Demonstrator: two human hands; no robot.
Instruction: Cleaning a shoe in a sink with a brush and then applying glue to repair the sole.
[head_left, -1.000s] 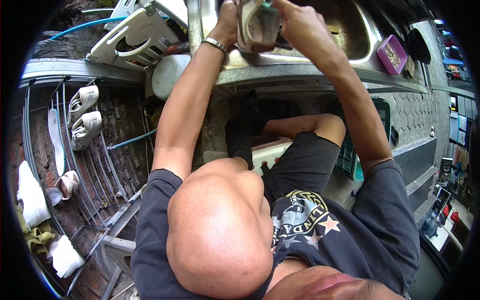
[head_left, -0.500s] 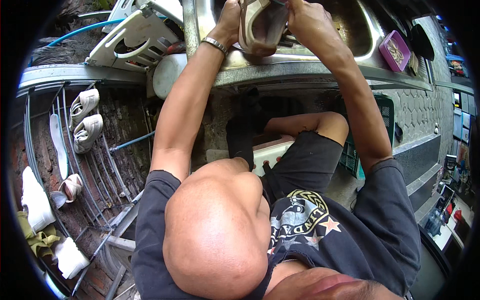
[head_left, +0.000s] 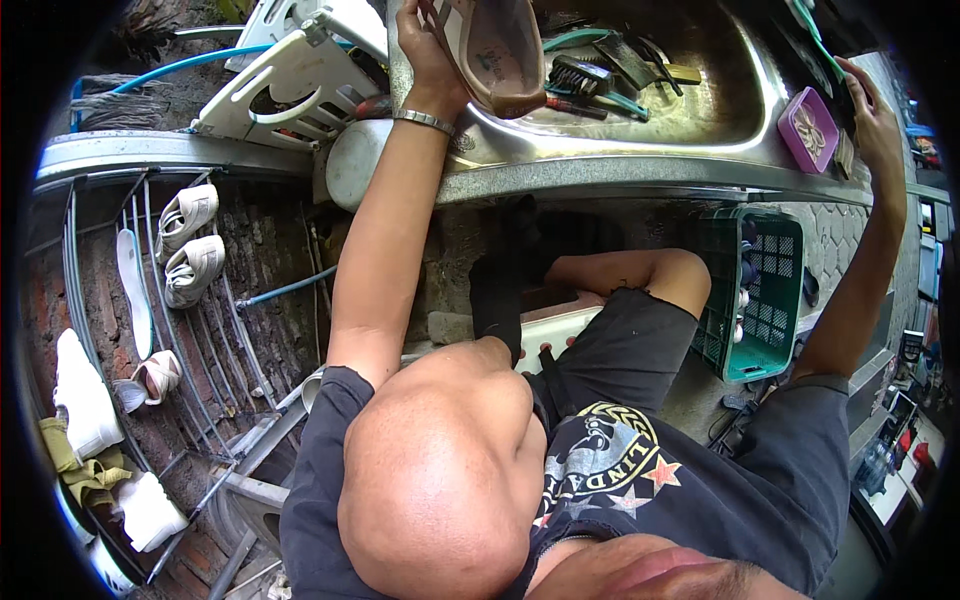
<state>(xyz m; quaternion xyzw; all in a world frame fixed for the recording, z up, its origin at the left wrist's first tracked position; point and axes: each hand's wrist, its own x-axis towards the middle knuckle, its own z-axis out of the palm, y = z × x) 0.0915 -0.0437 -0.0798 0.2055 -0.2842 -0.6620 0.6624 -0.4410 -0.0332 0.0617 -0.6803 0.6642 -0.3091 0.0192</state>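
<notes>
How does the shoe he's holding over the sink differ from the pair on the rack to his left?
The held shoe is raised above the steel sink, gripped by the left hand; the pair of shoes lies untouched on the wire rack. The held shoe shows its brownish inside; the pair looks pale, off-white. The held one is single; the others sit side by side. All are low sneakers.

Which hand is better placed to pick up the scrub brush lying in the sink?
Probably the right. The left hand grips the shoe over the sink; the right hand looks empty at the sink's right edge beside the purple container, free to reach the brush.
</notes>
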